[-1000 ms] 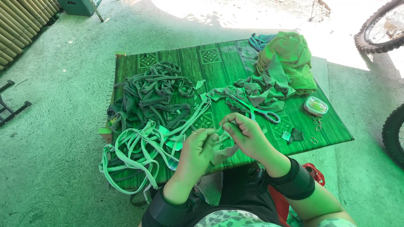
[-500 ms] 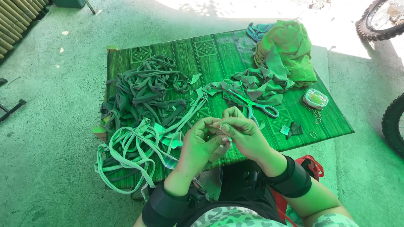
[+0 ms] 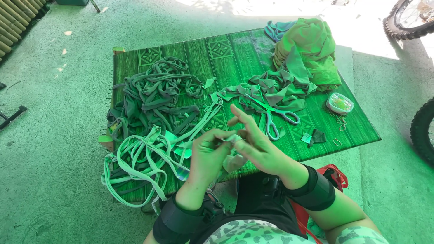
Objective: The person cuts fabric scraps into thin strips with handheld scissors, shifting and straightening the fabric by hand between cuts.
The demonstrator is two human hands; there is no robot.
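Both hands have shifted slightly toward the board's near edge, left hand and right hand together pinching one pale fabric strip, beside one pair of scissors.

Soft matt cloth strips, shiny metal scissors with smooth plastic handles, glossy patterned board, rough concrete floor

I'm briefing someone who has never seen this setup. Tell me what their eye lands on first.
First, the two hands meeting at the low table's near edge: the left hand and right hand pinch a pale fabric strip between them. Next, the tangle of light strips spilling over the table's near left corner, with a darker pile of strips behind it. Scissors lie mid-table, before a heap of cloth at the far right.
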